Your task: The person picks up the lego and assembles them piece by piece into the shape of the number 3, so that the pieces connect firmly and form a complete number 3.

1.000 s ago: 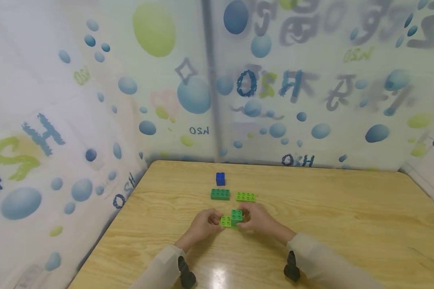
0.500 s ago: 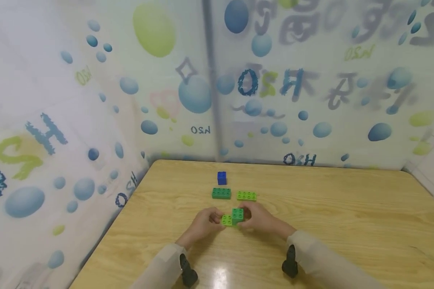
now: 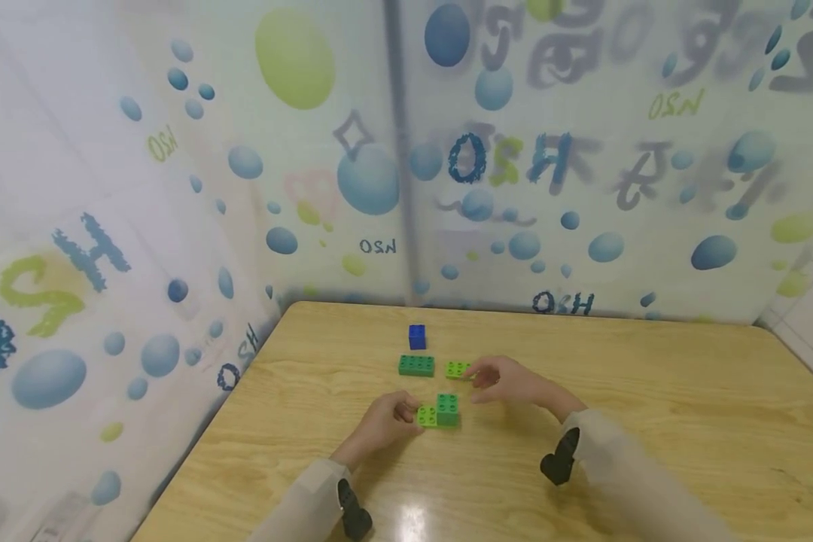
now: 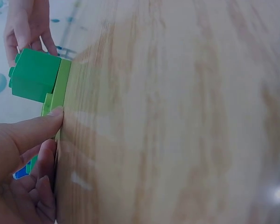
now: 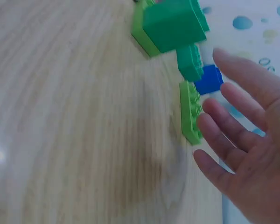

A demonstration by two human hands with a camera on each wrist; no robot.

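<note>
My left hand (image 3: 386,418) pinches the left end of a flat lime-green brick (image 3: 427,416) between thumb and fingers, low on the table. On that brick's right half stands a taller green brick (image 3: 447,409), seen side-on in the left wrist view. My right hand (image 3: 511,382) is off the bricks' stack, fingers spread and loosely bent, holding nothing in the right wrist view. Its fingertips hover by a second flat lime-green brick (image 5: 190,114), partly covering that brick's right end in the head view; whether they touch it I cannot tell.
Left of the second lime brick lies a long dark green brick (image 3: 416,366). Behind it sits a small blue brick (image 3: 417,337). The wooden table (image 3: 616,391) ends at a patterned curtain (image 3: 488,248) at the back.
My right hand has let go of the taller green brick and moved up and to the right, toward the second lime brick. My left hand keeps its place and hold.
</note>
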